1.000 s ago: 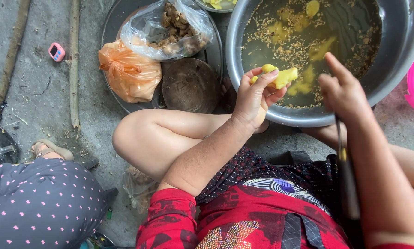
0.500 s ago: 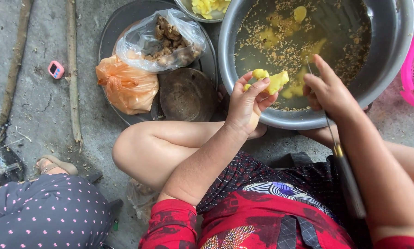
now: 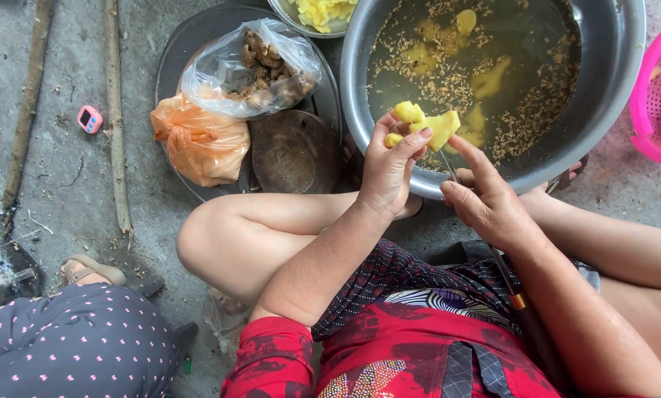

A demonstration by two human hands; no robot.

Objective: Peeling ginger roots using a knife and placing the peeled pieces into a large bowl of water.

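Observation:
My left hand is shut on a knobbly piece of peeled yellow root, held up over the near rim of a big metal basin. My right hand sits just right of and below it, fingers closed around a thin knife whose blade tip points up at the root. The knife's dark handle with a gold ring runs back under my forearm. The basin holds cloudy water with floating peel scraps and several yellow pieces.
A round dark tray at left carries a clear bag of unpeeled roots, an orange bag and a dark round lid. A small bowl of yellow pieces sits at the top, a pink basket at right. Another person's dotted clothing fills the lower left.
My right hand has come down from above the basin and closed in beside the left hand, bringing the knife tip to the root. The left hand still holds the root.

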